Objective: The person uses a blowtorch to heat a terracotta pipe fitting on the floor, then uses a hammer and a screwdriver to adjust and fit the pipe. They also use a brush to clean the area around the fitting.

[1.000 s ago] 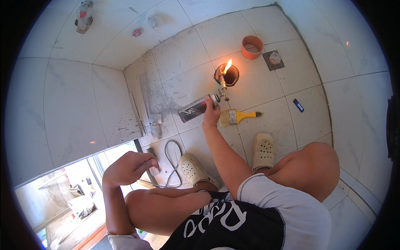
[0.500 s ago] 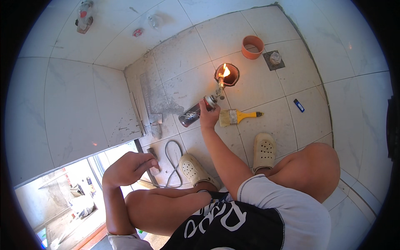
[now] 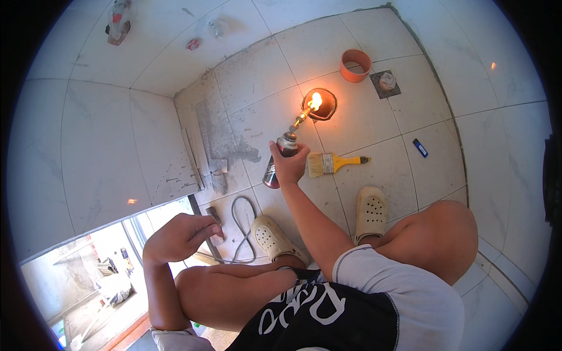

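My right hand (image 3: 289,164) is wrapped around a gas blowtorch with a dark canister (image 3: 271,175). Its brass nozzle (image 3: 301,119) slants away from me, and a bright flame (image 3: 315,102) burns at the tip over the mouth of an orange pipe opening (image 3: 334,108) in the floor. Left of my body, bent at the wrist above my left knee, my left hand (image 3: 182,237) has its fingers curled in, with nothing seen in them. A yellow-handled paintbrush (image 3: 335,164) lies on the tiles just right of the torch.
Beyond the opening stands a loose orange pipe ring (image 3: 355,65), beside a square drain (image 3: 386,85) with a crumpled lump on it. A blue lighter (image 3: 420,147) lies to the right. On the left are a trowel (image 3: 218,167), a hammer (image 3: 215,224) and a grey hose (image 3: 235,216).
My right hand has turned the torch more upright, with the canister's base swinging right and toward me. The flame now sits lower at the opening and glows brighter on its rim. My left hand stays put.
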